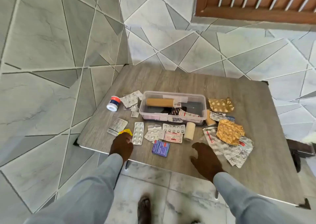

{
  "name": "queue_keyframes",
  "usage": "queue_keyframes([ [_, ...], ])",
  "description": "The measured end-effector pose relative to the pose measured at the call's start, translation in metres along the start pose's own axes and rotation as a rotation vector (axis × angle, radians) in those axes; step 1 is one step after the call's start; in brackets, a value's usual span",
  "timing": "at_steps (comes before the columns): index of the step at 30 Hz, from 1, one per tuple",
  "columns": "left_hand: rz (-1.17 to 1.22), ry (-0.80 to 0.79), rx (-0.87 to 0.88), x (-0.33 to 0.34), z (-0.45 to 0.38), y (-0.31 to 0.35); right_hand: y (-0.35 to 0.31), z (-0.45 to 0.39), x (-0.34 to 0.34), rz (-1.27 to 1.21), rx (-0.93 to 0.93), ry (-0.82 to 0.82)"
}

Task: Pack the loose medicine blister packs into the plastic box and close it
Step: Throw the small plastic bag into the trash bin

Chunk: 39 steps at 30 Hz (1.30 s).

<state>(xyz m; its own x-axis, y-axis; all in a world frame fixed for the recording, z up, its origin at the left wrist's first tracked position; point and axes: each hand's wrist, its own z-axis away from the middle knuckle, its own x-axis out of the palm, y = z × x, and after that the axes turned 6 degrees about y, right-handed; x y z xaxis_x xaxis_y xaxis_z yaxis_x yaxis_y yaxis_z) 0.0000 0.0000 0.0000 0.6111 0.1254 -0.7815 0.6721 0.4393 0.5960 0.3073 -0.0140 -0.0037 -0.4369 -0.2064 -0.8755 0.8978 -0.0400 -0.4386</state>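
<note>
Left hand (121,144) rests closed on a yellow pack (126,131) at the counter (256,163) edge; right hand (206,160) lies open, holding nothing. Beyond both hands stands the open box (172,107), loose blister packs (138,133) scattered between.

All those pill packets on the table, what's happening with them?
A person is tidying medicine into the clear plastic box, which sits open on the table with a brown roll and a few packs already inside. Most blister packs are spread around it. The left hand is on a small yellow packet near the table's front edge; whether its fingers have gripped it is unclear. The right hand hovers open, holding nothing.
</note>
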Motion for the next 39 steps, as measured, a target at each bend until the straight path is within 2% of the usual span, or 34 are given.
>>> queue_keyframes([
  [3, -0.108, 0.021, 0.040, -0.006, -0.021, -0.008, -0.026, -0.015, 0.013, -0.063, 0.002, -0.017],
  [6, -0.290, 0.003, 0.087, -0.014, -0.038, -0.019, -0.059, -0.030, 0.022, -0.037, -0.034, -0.111],
  [10, -0.504, -0.064, 0.243, -0.012, -0.062, -0.038, -0.106, -0.052, 0.038, -0.102, -0.082, -0.206],
  [14, -0.674, -0.040, 0.417, -0.005, -0.078, -0.048, -0.147, -0.066, 0.054, -0.142, -0.095, -0.244],
  [17, -0.688, 0.013, 0.525, -0.005, -0.084, -0.049, -0.169, -0.076, 0.066, -0.140, -0.120, -0.257],
  [20, -0.654, 0.044, 0.582, -0.010, -0.089, -0.052, -0.184, -0.080, 0.072, -0.163, -0.102, -0.267],
  [23, -0.611, 0.048, 0.530, -0.024, -0.096, -0.049, -0.192, -0.084, 0.072, -0.204, -0.087, -0.249],
  [26, -0.337, -0.013, 0.432, -0.032, -0.096, -0.024, -0.192, -0.086, 0.064, -0.278, -0.054, -0.202],
  [30, 0.082, -0.322, 0.318, -0.011, -0.078, 0.029, -0.175, -0.084, 0.045, -0.453, 0.086, -0.046],
  [34, 0.361, -0.557, 0.170, 0.023, -0.051, 0.084, -0.124, -0.068, 0.011, -0.435, 0.261, 0.182],
  [36, 0.390, -0.677, 0.116, 0.038, -0.036, 0.106, -0.092, -0.056, -0.005, -0.376, 0.323, 0.235],
  [39, 0.265, -0.718, 0.216, 0.074, -0.014, 0.131, -0.041, -0.028, -0.026, -0.387, 0.451, 0.326],
])
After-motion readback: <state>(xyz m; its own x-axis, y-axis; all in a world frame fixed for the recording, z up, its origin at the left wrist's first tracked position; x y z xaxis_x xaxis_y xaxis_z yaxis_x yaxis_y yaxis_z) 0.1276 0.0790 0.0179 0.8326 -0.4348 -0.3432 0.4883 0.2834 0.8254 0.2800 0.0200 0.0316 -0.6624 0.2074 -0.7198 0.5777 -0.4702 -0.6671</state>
